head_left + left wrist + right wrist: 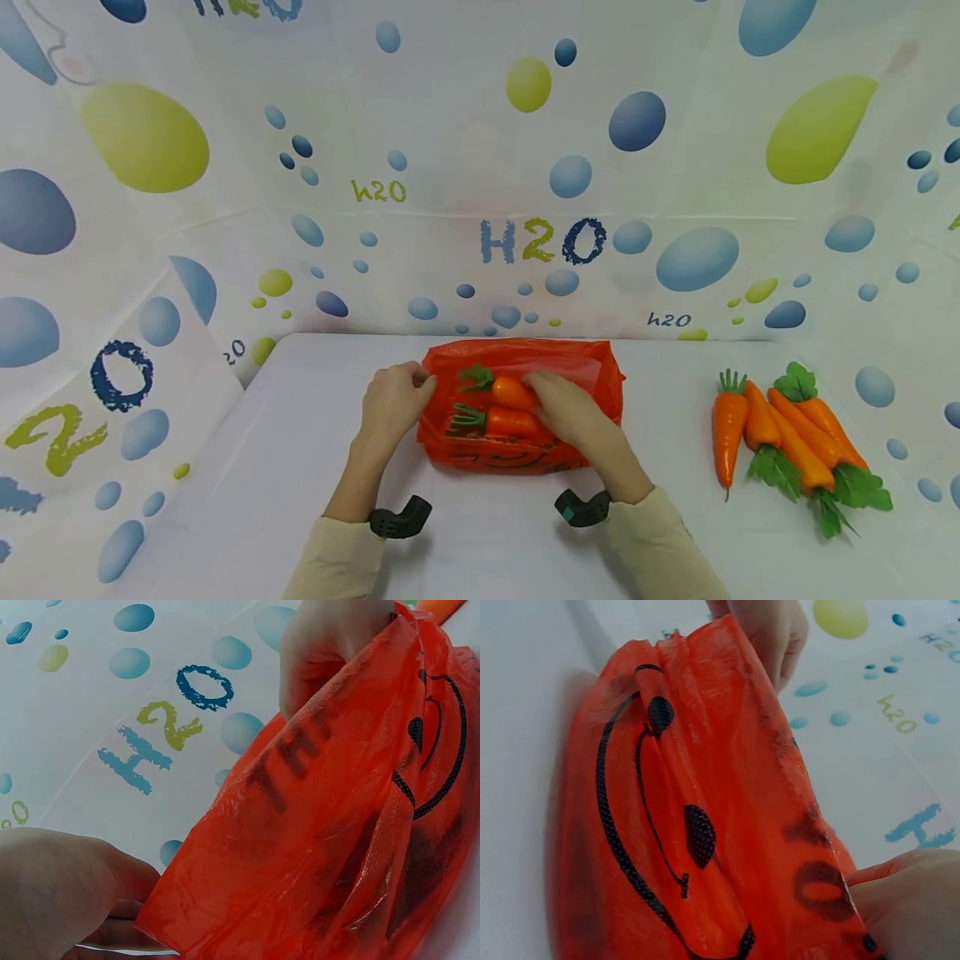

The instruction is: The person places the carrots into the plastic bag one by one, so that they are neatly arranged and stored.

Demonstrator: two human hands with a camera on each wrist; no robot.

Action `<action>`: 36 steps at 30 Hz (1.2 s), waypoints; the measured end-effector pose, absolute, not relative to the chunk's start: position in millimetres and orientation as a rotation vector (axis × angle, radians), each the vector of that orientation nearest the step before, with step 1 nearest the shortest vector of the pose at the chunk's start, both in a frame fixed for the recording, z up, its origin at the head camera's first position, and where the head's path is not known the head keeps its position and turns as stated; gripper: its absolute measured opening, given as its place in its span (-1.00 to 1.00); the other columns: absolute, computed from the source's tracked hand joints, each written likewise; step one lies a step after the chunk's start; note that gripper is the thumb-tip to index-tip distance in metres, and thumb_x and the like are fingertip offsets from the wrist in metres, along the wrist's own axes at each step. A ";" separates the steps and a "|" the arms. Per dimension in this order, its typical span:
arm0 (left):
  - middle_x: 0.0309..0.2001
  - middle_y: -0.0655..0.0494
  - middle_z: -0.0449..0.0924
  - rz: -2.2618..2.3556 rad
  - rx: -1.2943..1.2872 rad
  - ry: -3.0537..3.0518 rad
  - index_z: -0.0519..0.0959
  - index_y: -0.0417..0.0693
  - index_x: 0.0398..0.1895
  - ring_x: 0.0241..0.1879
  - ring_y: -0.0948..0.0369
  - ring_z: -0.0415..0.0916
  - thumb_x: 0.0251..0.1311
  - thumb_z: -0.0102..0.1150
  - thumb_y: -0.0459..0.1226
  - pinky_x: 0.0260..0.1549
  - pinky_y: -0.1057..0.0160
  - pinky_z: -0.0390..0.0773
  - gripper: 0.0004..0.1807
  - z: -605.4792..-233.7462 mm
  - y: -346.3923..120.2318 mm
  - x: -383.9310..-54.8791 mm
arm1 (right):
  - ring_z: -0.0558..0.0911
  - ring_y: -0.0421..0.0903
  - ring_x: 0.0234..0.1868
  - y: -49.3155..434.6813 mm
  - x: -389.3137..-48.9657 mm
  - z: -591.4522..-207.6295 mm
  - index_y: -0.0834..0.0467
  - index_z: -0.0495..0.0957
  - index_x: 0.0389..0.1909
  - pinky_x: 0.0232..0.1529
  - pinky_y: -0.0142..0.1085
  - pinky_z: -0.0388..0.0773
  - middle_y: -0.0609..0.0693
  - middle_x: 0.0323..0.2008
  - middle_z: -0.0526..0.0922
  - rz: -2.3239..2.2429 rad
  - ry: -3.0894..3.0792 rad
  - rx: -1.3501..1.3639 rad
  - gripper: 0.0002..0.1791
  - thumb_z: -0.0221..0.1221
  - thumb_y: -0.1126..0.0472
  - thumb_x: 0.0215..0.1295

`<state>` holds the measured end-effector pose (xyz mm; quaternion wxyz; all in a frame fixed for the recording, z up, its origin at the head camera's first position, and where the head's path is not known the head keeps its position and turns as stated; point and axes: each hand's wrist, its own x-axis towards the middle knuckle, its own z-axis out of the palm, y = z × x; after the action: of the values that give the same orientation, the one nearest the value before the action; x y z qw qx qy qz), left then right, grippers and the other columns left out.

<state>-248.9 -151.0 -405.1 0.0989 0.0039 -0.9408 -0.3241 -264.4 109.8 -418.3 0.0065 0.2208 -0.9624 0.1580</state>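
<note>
A red plastic bag (517, 460) lies on the table with its opening facing up. Inside it are two orange carrots, the upper carrot (513, 392) and the lower carrot (517, 423), their green tops pointing left. My left hand (396, 398) pinches the bag's left edge; in the left wrist view the thumb lies on the near side of the red film. My right hand (568, 408) reaches into the opening from the right, over the carrots' right ends. Its fingertips are hidden by the hand and the bag, so their hold does not show.
To the right on the white table (247, 500) lie several more carrots, with a single carrot (729, 429) beside a leafy bunch (806, 442). A backdrop (450, 167) printed with blue and green drops stands behind the table.
</note>
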 end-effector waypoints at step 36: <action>-0.35 0.01 0.73 -0.972 -0.002 -2.784 0.70 -0.16 -0.17 -0.40 0.14 0.57 0.33 0.14 -0.16 -0.35 0.20 0.68 -0.73 -406.0 -149.1 -248.0 | 0.58 0.05 0.22 107.1 -261.7 -418.9 0.15 0.51 0.23 0.30 -0.01 0.49 0.05 0.15 0.63 0.483 -3.113 0.677 -0.51 0.23 0.44 0.27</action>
<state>-248.0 -149.1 -406.0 0.0963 -0.0008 -0.9397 -0.3280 -261.7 107.1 -418.9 -0.0405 0.2100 -0.9653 0.1498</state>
